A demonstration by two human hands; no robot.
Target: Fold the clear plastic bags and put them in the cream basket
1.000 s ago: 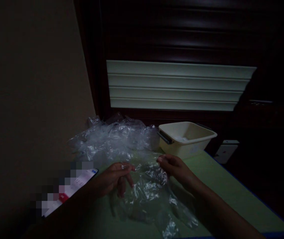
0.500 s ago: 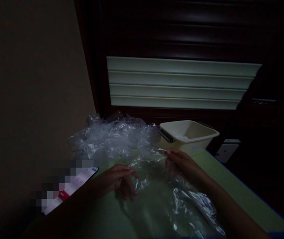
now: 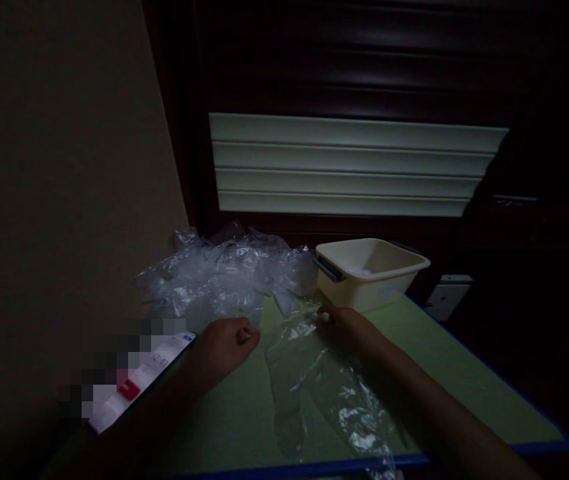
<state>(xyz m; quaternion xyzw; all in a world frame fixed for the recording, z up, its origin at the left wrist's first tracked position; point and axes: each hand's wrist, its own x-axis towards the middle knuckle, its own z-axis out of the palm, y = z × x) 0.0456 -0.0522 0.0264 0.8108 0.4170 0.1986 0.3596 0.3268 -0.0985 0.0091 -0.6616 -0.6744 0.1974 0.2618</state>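
A thin, clear plastic sheet (image 3: 314,380) lies flat on the green tabletop (image 3: 444,373), stretched from the far middle down to the near blue edge, where its wrinkled end glints and hangs slightly over. It is glossy and creased, and the matte green shows through it. The left hand (image 3: 227,343) is curled into a loose fist, its fingertips drawn together on the sheet's far left corner. The right hand (image 3: 347,327) rests knuckles up, with its fingers pinched on the far right corner, so the top edge runs taut between the two hands. The light is dim, so the exact grip of each finger cannot be made out. Just beyond the left hand sits a pile (image 3: 224,277) of the same plastic, crumpled and shiny, heaped against the wall. Beside it, to the right, stands a cream plastic tub (image 3: 369,270), rectangular with rounded corners and a dark handle on its near left side; it sits just behind the right hand. A phone (image 3: 134,380) with a lit screen lies flat, near the left forearm. Behind everything is a pale ribbed panel (image 3: 349,167) set in dark slats.
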